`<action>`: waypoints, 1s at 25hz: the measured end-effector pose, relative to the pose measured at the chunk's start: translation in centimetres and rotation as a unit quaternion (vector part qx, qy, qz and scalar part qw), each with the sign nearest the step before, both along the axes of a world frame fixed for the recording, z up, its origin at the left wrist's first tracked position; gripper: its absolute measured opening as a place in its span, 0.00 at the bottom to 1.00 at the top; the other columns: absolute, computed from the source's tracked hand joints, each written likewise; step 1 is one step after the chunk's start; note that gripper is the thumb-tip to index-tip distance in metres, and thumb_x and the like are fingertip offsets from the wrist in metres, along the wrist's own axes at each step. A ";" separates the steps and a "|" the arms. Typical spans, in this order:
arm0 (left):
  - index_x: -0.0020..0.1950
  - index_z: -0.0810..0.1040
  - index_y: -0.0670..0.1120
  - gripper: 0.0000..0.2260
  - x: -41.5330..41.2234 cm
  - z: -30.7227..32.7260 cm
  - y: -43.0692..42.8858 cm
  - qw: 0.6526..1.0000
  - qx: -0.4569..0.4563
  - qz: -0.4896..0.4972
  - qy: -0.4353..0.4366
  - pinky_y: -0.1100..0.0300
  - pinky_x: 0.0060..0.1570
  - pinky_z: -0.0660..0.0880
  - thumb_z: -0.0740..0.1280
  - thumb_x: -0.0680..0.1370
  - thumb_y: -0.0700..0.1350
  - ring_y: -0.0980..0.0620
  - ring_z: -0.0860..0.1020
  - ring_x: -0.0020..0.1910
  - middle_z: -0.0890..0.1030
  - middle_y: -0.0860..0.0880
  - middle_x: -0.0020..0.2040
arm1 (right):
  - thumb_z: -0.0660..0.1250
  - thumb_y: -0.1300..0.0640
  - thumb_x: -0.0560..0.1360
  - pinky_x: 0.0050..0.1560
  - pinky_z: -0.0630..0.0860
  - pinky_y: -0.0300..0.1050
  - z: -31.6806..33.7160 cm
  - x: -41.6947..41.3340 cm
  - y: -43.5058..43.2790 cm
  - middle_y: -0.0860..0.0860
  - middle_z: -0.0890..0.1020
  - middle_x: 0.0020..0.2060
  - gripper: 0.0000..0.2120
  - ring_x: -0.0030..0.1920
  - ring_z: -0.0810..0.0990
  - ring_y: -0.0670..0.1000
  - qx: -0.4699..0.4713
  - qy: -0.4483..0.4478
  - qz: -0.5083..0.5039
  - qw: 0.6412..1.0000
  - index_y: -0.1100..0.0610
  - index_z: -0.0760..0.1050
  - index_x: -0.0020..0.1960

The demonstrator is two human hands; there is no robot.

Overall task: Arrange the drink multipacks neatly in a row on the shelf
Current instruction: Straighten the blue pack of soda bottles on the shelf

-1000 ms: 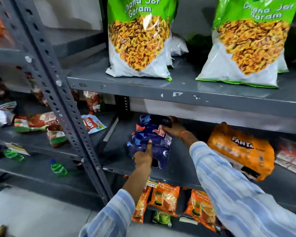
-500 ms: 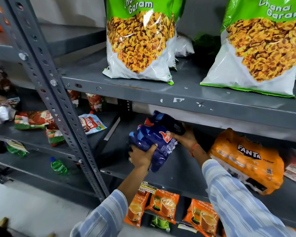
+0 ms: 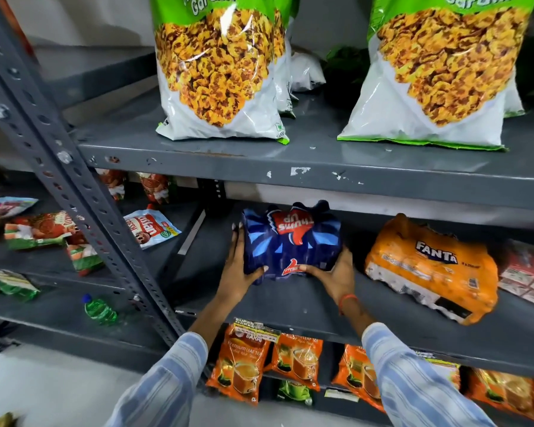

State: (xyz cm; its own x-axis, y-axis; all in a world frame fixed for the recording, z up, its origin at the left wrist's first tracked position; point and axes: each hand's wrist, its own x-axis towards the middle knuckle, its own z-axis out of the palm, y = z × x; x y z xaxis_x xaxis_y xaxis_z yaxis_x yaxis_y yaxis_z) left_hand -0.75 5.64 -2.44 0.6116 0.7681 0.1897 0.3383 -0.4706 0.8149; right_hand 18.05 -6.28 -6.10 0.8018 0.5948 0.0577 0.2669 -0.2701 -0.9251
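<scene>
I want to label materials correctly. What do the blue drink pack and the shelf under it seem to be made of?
Blue Thums Up multipack: likely thin plastic shrink wrap, glossy, creased and pulled tight over the lumps inside. Shelf: probably painted metal, grey and fairly matt; the board above it shows chipped paint.

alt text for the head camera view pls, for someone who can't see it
Two hands, left and right, hold a blue Thums Up multipack on the middle shelf of a grey metal rack. An orange Fanta multipack lies tilted to its right. Large snack bags stand on the shelf above; orange tea packets sit below.
</scene>
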 end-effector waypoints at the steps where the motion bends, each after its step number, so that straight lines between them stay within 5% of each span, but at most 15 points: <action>1: 0.77 0.45 0.44 0.45 0.0 0.3 0.1 1.000 -0.010 -0.008 -0.001 0.44 0.74 0.58 0.73 0.70 0.39 0.46 0.52 0.77 0.48 0.44 0.79 | 0.81 0.45 0.54 0.64 0.72 0.52 -0.1 -0.2 -0.1 0.57 0.72 0.64 0.48 0.63 0.73 0.55 0.002 -0.001 -0.003 1.000 0.59 0.64 0.68; 6: 0.73 0.34 0.45 0.43 1.1 -0.7 -5.9 0.984 0.001 0.165 0.066 0.40 0.75 0.54 0.67 0.75 0.45 0.43 0.50 0.77 0.45 0.42 0.79 | 0.58 0.23 0.60 0.70 0.66 0.52 2.8 1.9 0.6 0.54 0.71 0.69 0.48 0.67 0.71 0.55 0.099 0.201 -0.003 0.975 0.52 0.65 0.71; 10: 0.73 0.32 0.49 0.41 4.8 -1.3 -13.2 0.992 -0.117 -0.026 0.043 0.47 0.77 0.46 0.63 0.77 0.50 0.47 0.40 0.77 0.34 0.50 0.76 | 0.50 0.26 0.69 0.49 0.76 0.47 7.2 4.5 3.0 0.53 0.80 0.56 0.39 0.52 0.80 0.52 0.099 0.346 0.093 0.928 0.53 0.72 0.65; 12: 0.75 0.34 0.48 0.41 6.5 -0.7 -12.5 0.974 -0.211 -0.068 0.044 0.45 0.77 0.46 0.64 0.77 0.53 0.48 0.38 0.77 0.34 0.50 0.77 | 0.49 0.30 0.72 0.50 0.76 0.47 7.1 4.3 2.5 0.53 0.81 0.52 0.35 0.51 0.80 0.53 0.077 0.350 0.095 0.929 0.54 0.73 0.64; 15: 0.75 0.34 0.49 0.44 7.1 -0.3 -11.8 0.964 -0.250 -0.077 0.057 0.46 0.77 0.46 0.63 0.75 0.59 0.48 0.38 0.77 0.33 0.51 0.77 | 0.52 0.40 0.78 0.59 0.73 0.50 4.7 3.5 0.7 0.55 0.77 0.62 0.28 0.60 0.76 0.58 0.020 0.302 0.010 0.953 0.60 0.70 0.67; 20: 0.75 0.35 0.55 0.44 5.1 -0.9 -11.0 0.960 -0.276 -0.049 -0.008 0.50 0.74 0.50 0.59 0.71 0.69 0.51 0.44 0.77 0.36 0.54 0.78 | 0.47 0.36 0.77 0.71 0.59 0.50 4.3 1.5 -1.1 0.54 0.66 0.73 0.32 0.72 0.64 0.54 0.061 0.193 -0.024 0.979 0.54 0.61 0.74; 23: 0.76 0.41 0.53 0.45 4.1 -0.4 -8.9 0.948 -0.307 -0.036 -0.079 0.49 0.75 0.51 0.50 0.68 0.74 0.51 0.50 0.77 0.46 0.50 0.79 | 0.49 0.40 0.79 0.57 0.67 0.40 3.2 -1.1 -3.3 0.51 0.80 0.53 0.23 0.55 0.75 0.48 0.110 0.169 -0.055 0.978 0.50 0.79 0.50; 25: 0.77 0.46 0.46 0.38 3.6 0.1 -7.2 0.938 -0.328 0.004 -0.113 0.44 0.75 0.56 0.48 0.72 0.66 0.44 0.57 0.76 0.54 0.42 0.78 | 0.50 0.41 0.79 0.50 0.70 0.39 2.2 -3.1 -4.4 0.49 0.83 0.40 0.25 0.45 0.80 0.47 0.144 0.173 -0.051 0.973 0.50 0.80 0.36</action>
